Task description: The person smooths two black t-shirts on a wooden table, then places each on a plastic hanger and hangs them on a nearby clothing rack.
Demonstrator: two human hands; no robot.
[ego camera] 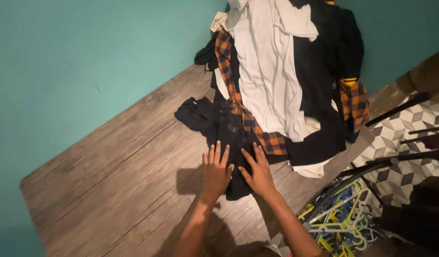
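- Hands both flat, palms down, fingers spread; neither grip clenched or grasping, just pressing.
- L hand point(216, 171) lies on the near-left edge of a crumpled dark navy cloth garment point(219, 124), fingertips on the fabric, heel of palm on wood.
- R hand point(258, 172) sits just beside it, also on the same dark garment, fingers angled up-left twd the pile; thumb near the L hand's fingers, small gap btwn the two hands.
- Dark garment is spread on the grey-brown wood-plank worktop point(114, 176), stretching from the hands up-left to a bunched end; its far side touches the clothes heap.
- Behind it: orange-and-navy checked flannel shirt point(238, 102) runs diagonally down the heap's left side, its lower end just right of the R hand's fingers.
- Big off-white cotton sheet-like garment point(267, 71) drapes over the heap centre, w/ a black fabric piece point(319, 81) to its right and a 2nd orange check patch at far right edge.
- Heap leans against the teal painted wall point(86, 52), which borders the worktop on the left & back.
- Lower right, off the worktop: tangle of yellow, green & pale plastic clothes hangers point(341, 219) in a dark wire frame; floor w/ grey-white geometric tiles point(410, 128) beyond.
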